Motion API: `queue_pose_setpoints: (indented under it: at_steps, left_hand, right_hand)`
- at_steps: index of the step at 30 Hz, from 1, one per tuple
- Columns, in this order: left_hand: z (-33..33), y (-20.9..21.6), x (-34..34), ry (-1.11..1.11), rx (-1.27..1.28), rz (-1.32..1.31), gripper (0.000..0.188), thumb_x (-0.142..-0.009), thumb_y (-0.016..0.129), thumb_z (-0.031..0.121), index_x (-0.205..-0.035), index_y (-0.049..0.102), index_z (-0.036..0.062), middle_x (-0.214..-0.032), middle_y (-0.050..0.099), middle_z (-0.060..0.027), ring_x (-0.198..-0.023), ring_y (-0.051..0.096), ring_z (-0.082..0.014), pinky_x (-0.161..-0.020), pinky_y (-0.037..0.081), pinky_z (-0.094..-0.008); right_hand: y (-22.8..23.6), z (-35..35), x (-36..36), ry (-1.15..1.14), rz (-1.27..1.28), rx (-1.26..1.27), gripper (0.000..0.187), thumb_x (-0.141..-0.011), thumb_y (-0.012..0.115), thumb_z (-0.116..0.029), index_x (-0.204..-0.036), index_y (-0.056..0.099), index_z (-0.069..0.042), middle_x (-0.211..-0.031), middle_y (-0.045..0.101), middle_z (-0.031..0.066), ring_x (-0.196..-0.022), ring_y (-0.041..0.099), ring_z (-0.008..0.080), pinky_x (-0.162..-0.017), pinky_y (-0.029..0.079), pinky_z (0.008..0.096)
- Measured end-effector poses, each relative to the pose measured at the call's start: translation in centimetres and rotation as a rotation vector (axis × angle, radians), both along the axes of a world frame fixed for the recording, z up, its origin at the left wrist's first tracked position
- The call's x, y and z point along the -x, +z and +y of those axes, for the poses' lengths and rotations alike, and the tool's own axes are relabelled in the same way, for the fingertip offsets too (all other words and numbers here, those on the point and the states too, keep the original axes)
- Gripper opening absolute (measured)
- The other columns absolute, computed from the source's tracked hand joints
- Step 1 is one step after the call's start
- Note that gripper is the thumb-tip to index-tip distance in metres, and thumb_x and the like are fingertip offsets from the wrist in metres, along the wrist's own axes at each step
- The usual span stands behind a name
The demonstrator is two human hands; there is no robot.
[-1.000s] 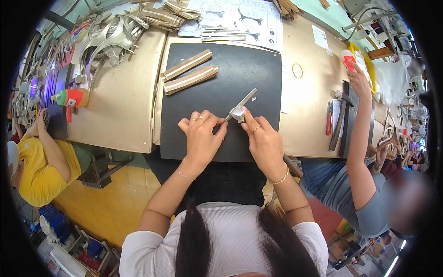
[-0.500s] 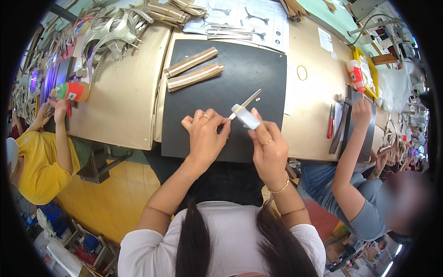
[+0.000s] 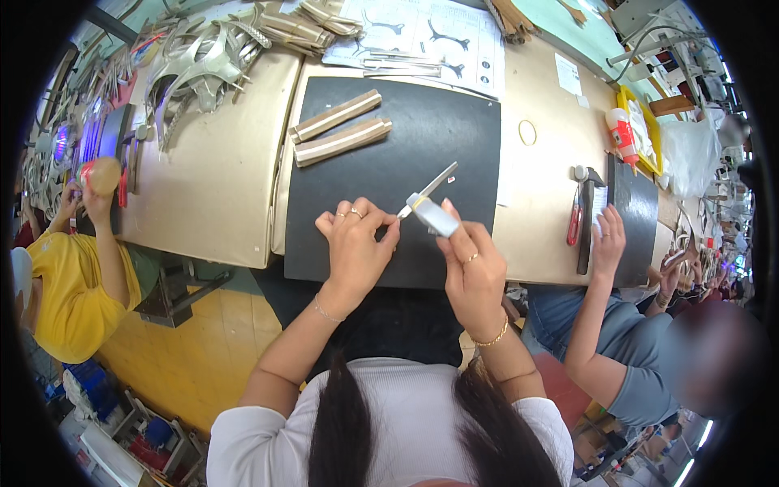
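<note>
My left hand (image 3: 355, 252) rests over the black mat (image 3: 357, 183), thumb and forefinger pinched at the near end of a narrow, pale strip (image 3: 439, 177). The strip slants away to the upper right. Closed in my right hand (image 3: 477, 272) is a small, pale grey, translucent block-like object (image 3: 436, 217) with a yellow band round its far end. That end lies over the strip, close to my left fingertips; whether it touches cannot be made out. Two layered brown-and-cream strip bundles (image 3: 337, 116) (image 3: 344, 142) lie farther back on the mat, beside a tiny white-and-red scrap (image 3: 452, 179).
Behind the mat lie a printed drawing sheet (image 3: 479, 61), loose pale strips (image 3: 402, 65) and more bundles (image 3: 296, 34). To the right are a rubber band (image 3: 527, 132), a hammer (image 3: 586, 219), red-handled pliers (image 3: 574, 226) and a yellow tray (image 3: 656, 150). Co-workers' hands work at both sides.
My hands stay almost in place; the pale object has shifted slightly downward. The right co-worker's hand has left the red-labelled bottle and moved nearer. The left co-worker's bottle has turned.
</note>
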State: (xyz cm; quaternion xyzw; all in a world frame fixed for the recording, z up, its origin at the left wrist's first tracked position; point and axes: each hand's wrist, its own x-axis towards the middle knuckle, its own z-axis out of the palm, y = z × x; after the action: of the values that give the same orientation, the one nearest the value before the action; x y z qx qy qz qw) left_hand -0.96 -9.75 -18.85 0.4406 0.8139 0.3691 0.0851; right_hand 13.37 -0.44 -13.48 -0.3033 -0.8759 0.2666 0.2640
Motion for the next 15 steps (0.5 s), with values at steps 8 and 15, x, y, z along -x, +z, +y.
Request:
queue_pose_setpoints:
  at_steps: [8,15]
  left_hand:
    - [-0.2,0.1,0.0,-0.001,0.003,0.024,0.010,-0.078,0.084,0.014,-0.082,0.075,0.0115,-0.085,0.060,0.0024,-0.088,0.055,-0.0187,-0.088,0.028,-0.0392]
    - [-0.6,-0.3,-0.1,0.026,-0.026,0.012,0.010,-0.078,0.084,0.013,-0.084,0.076,0.0115,-0.086,0.059,0.0020,-0.089,0.055,-0.0182,-0.088,0.029,-0.0386]
  right_hand:
    - [-0.3,-0.1,0.1,0.017,0.073,-0.012,0.045,-0.093,0.073,-0.011,-0.138,0.066,-0.013,-0.089,0.066,0.0069,-0.068,0.068,0.0246,-0.059,0.055,0.0365]
    - [-1.4,-0.1,0.4,0.052,-0.231,-0.053,0.043,-0.094,0.072,-0.016,-0.137,0.067,-0.014,-0.087,0.065,0.0043,-0.067,0.067,0.0225,-0.058,0.054,0.0359]
